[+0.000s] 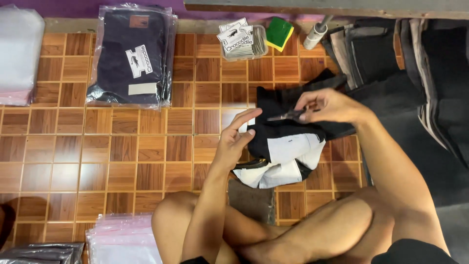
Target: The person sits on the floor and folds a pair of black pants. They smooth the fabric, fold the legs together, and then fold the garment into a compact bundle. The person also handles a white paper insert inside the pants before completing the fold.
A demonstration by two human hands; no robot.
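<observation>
Right hand (pixel 328 105) was pinching a small pair of scissors (pixel 289 116), fingers closed on the handle end, so I couldn't make out the handles at all. The blades ran roughly sideways across my view, tips pointing left toward the left hand (pixel 237 138). That one was open, fingers loosely spread, resting against the edge of the dark folded garment (pixel 283 139) right under the scissors, white lining showing. Further out on the wood-tile floor (pixel 146 156): a bagged dark garment (pixel 132 56), a tray of tags (pixel 243 41), and a stack of clear bags (pixel 122 242) cut off by the bottom edge.
</observation>
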